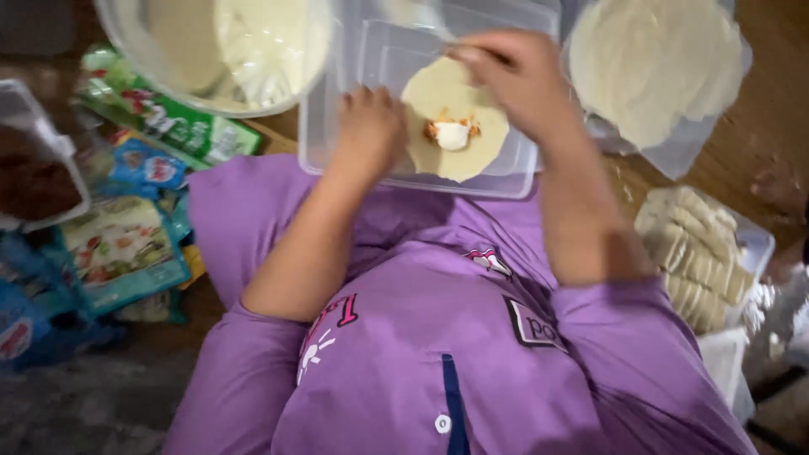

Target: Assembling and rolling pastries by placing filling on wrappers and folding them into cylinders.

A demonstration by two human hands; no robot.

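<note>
A wrapper (455, 126) lies on the upturned tub (371, 59), filling (452, 133) at its middle. The left hand (368, 126) rests on the tub just left of it; the right hand (516, 72) is over its far edge. A bowl (168, 59) stands left of the tub, stacked wrappers (657, 59) right, packets (126, 211) along the floor's left edge, and a tray of folded pieces (699, 253) at the right.

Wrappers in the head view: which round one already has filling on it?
The single wrapper lying on the clear plastic lid between both hands. It carries orange filling and a white dollop; the stacked wrappers at upper right are bare.
</note>
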